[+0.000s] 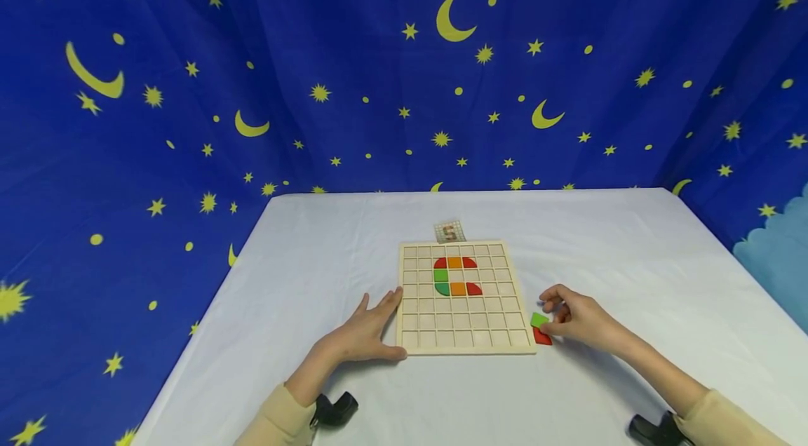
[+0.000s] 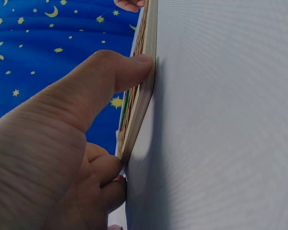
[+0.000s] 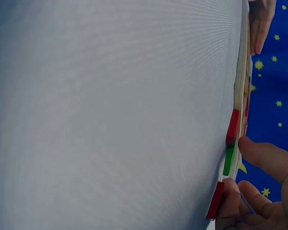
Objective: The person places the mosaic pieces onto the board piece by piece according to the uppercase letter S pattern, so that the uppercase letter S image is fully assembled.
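Note:
A wooden grid board [image 1: 467,346] lies on the table, with several red, orange and green tiles [image 1: 440,275] set in a C-like shape. My left hand [image 1: 362,334] rests against its left side, fingers spread, thumb [image 2: 134,67] at the near corner. Beside the board's right edge lie a green tile [image 1: 539,320] and a red tile [image 1: 542,336]. Over these is my right hand [image 1: 581,320], its thumb near them and its fingers loosely bent. In the right wrist view, another red tile [image 3: 215,200] sits against the fingertips; whether they touch it is unclear.
A small pattern card [image 1: 449,231] lies just beyond the board's far edge. White cloth [image 1: 315,242] covers the table. A blue curtain [image 1: 379,67] with moons and stars hangs behind and at the sides. Black wrist devices [image 1: 336,409] are near both sleeves.

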The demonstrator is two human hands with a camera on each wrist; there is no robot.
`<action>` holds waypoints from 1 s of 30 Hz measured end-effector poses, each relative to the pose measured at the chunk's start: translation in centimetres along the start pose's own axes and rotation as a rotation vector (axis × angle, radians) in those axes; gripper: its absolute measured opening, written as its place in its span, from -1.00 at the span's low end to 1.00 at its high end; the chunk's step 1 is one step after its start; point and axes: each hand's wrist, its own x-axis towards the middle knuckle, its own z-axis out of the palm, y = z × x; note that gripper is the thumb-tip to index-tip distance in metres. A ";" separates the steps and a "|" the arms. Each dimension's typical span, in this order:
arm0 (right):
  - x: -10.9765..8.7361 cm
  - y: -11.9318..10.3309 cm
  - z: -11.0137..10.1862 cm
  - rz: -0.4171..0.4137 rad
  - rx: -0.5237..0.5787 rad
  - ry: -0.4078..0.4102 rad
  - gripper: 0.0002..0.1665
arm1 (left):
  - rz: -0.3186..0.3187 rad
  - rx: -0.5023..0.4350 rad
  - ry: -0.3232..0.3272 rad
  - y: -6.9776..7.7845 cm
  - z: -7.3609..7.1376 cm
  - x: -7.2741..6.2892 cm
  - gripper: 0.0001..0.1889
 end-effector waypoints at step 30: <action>0.4 0.0 0.7 -0.136 -0.091 0.039 -0.64 | -0.010 -0.001 0.001 0.1 0.0 -0.1 0.13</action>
